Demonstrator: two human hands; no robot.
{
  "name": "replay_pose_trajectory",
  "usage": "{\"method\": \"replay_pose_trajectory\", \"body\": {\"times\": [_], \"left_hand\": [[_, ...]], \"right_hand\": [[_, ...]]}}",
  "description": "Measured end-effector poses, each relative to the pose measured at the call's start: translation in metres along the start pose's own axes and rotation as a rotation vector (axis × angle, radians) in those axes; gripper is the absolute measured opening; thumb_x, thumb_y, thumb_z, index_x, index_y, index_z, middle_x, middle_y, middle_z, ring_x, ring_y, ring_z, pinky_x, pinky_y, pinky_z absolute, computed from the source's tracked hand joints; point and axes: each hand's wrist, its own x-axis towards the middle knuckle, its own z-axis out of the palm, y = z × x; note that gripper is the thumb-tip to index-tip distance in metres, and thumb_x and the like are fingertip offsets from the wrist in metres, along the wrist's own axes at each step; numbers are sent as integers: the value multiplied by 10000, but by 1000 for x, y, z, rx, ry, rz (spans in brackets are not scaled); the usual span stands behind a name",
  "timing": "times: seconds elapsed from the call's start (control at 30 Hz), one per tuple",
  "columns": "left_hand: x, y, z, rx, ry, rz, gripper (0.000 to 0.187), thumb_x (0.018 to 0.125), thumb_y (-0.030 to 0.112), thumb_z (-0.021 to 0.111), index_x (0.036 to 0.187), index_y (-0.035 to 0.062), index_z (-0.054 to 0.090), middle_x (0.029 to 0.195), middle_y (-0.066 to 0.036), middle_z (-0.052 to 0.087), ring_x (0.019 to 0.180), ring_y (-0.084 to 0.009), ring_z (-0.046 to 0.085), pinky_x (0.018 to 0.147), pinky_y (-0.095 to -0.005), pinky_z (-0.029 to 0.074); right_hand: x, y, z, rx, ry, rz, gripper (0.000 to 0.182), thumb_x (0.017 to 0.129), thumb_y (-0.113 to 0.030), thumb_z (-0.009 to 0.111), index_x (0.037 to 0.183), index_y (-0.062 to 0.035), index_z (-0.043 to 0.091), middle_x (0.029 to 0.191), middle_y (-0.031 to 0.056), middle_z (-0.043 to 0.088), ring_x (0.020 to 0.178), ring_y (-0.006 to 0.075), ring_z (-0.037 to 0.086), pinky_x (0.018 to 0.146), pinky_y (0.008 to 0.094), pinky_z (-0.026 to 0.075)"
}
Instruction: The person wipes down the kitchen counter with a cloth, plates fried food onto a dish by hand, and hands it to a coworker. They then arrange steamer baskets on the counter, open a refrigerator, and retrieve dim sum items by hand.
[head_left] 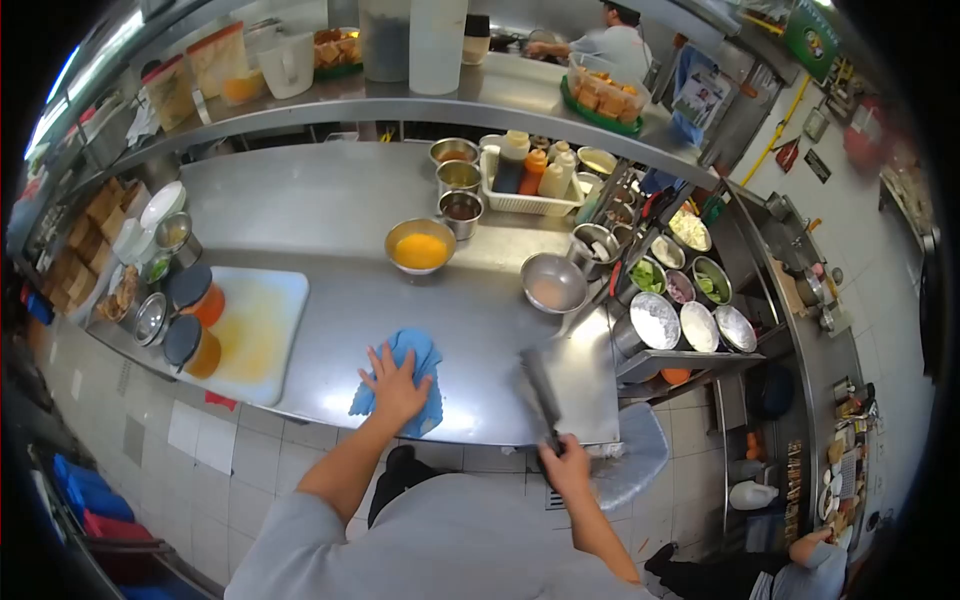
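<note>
Commercial kitchen. Long steel counter (330,210) runs across middle, steel shelf (500,95) above it along back. Floor (200,440) of pale square tiles, few darker ones mixed in. Right side: second steel unit (800,260) against pale wall (880,230), yellow pipe (785,125) running up it, green sign (812,38) near top. Blue crates (85,490) on floor at lower left. Bright strip of light (60,95) at upper left.
</note>
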Motion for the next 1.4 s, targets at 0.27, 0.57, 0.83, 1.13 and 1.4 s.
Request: {"method": "replay_pose_trajectory", "body": {"times": [0.27,0.57,0.83,1.13,1.4], "left_hand": [[-51,21,-14,-1335,-834,-253,480,1085,479,576,1358,87,618,1208,-91,691,1119,-210,655,931,-407,549],[31,-142,-76,-1446,-218,-513,268,1097,367,556,1188,121,608,1045,-45,686,953,-203,687,768,-458,578],[94,-323,-120,-1576,22,-648,180,1120,230,495,1097,74,581,910,-42,605,808,-190,612,776,-379,556],[93,-249,-112,29,406,-351,697,965,324,726,1523,-11,477,1511,-303,509,1417,-469,469,1167,-560,376],[53,12,3,100,-555,18,865,996,485,637,1615,-35,331,1709,-306,208,1590,-521,119,1270,-631,113]], "right_hand": [[30,-140,106,-125,-348,-285,390,912,-290,757,1209,-65,644,973,221,728,896,446,701,776,512,560],[44,-201,138,-161,-440,-812,648,902,-469,773,1430,-124,627,1532,186,484,1311,427,519,1096,516,449],[83,-36,122,-478,97,-407,544,902,-424,770,1346,-122,683,1503,234,508,1328,464,491,1134,566,386],[90,-6,75,-458,257,-235,432,927,-319,742,1299,-107,688,1399,181,592,1283,416,532,1097,520,427],[97,-4,74,-450,259,-208,414,923,-301,738,1289,-113,700,1392,180,600,1274,404,542,1087,511,425]]}}
